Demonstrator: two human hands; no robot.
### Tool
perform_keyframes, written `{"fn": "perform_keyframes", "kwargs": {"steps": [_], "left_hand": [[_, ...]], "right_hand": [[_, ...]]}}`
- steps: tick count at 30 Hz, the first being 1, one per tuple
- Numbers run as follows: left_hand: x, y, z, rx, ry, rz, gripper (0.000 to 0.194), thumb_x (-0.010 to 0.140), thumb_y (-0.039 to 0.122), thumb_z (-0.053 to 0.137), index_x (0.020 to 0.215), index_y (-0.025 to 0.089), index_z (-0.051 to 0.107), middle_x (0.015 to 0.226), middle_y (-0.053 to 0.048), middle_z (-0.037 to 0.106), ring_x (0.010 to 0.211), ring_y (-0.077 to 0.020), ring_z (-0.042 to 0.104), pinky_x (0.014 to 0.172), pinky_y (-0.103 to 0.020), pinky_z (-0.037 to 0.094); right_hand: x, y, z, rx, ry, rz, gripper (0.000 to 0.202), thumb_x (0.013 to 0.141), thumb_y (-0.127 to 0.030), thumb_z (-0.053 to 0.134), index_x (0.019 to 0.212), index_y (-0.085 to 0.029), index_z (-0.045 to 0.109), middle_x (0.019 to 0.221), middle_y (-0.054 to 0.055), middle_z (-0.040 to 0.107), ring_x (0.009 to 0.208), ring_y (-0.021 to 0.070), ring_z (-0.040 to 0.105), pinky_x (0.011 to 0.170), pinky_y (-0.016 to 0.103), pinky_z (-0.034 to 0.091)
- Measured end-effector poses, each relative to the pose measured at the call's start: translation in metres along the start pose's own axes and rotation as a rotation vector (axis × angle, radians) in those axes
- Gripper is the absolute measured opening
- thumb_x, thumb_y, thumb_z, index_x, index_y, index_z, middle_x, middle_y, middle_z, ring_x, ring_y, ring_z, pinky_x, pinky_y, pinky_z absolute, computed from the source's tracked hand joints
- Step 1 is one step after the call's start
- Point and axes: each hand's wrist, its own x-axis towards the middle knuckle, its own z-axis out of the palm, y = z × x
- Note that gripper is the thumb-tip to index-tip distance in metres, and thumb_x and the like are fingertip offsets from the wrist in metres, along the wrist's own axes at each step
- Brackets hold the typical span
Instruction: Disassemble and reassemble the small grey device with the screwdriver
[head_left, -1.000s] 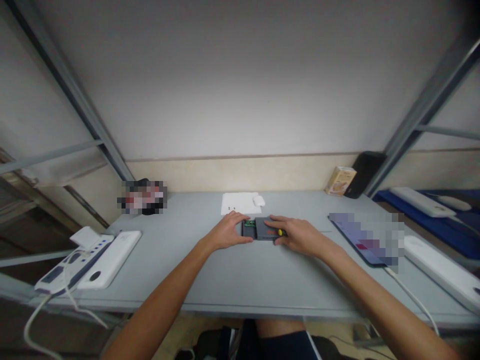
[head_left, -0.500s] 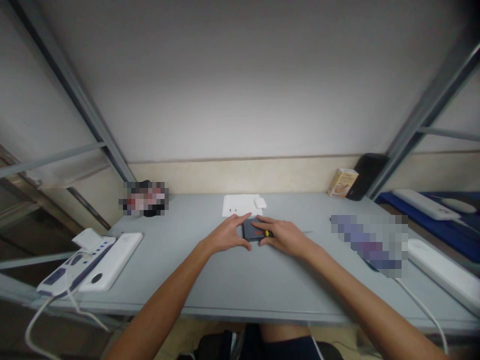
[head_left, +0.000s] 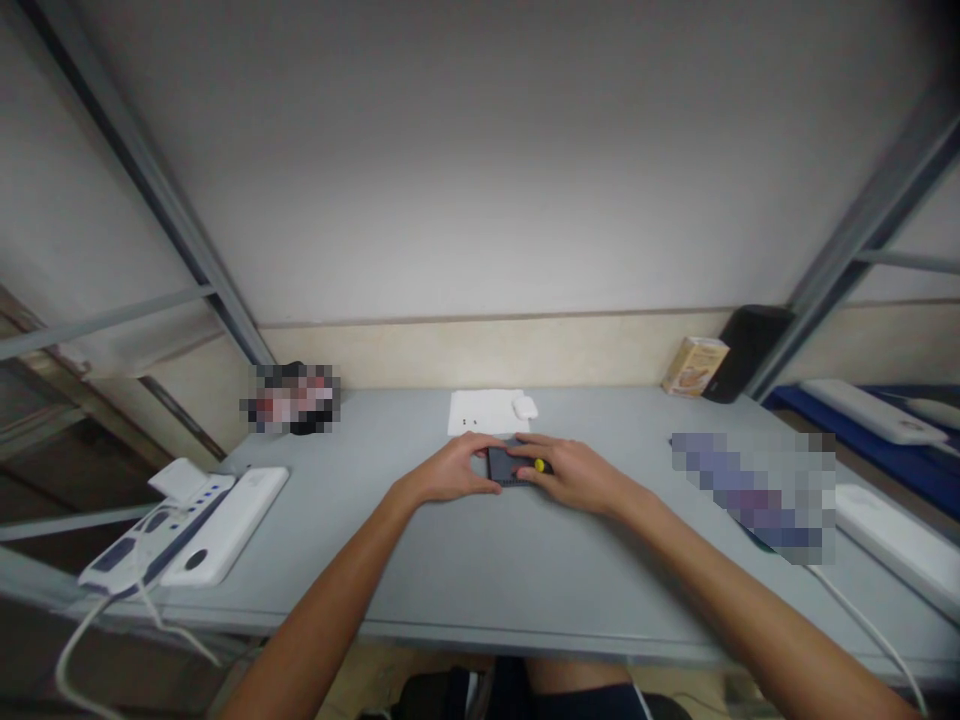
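A grey desk [head_left: 465,560] stands before a pale wall [head_left: 487,220].

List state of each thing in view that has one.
Dark case: looks closed, lying flat, partly covered
Left hand: curved around case's left end
Right hand: over case, holding yellow-ended tool
Yellow-ended tool: shaft hidden
White paper: flat, dark bits on top
Yellow box: upright
Black slab: tilted
Power strip: white adapter appears plugged in
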Motion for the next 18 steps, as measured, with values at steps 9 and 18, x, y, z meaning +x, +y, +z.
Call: {"fn": "perform_keyframes", "kwargs": {"steps": [9, 18], "left_hand": [[-0.004, 0.016, -0.005, 0.151, 0.027, -0.052, 0.038, 0.092, 0.043, 0.065, 0.124, 0.024, 0.072, 0.099, -0.005, 0.07, 0.09, -0.0193, 0.062, 0.086, -0.031, 0.05], [0.002, -0.006, -0.001, 0.16, 0.123, -0.131, 0.056, 0.106, 0.05, 0.034, 0.085, 0.015, 0.072, 0.082, -0.006, 0.067, 0.077, -0.0179, 0.059, 0.076, -0.03, 0.047]], "right_hand": [[0.04, 0.03, -0.037, 0.497, 0.98, 0.304, 0.061, 0.1, -0.067, 0.029, 0.109, -0.021, 0.067, 0.074, 0.003, 0.06, 0.064, 0.0168, 0.055, 0.06, 0.029, 0.045], [0.05, 0.042, 0.028, 0.775, 0.548, 0.462, 0.065, 0.088, -0.078, 0.045, 0.096, -0.019, 0.071, 0.066, 0.002, 0.064, 0.055, 0.0156, 0.052, 0.055, 0.028, 0.039]]}}
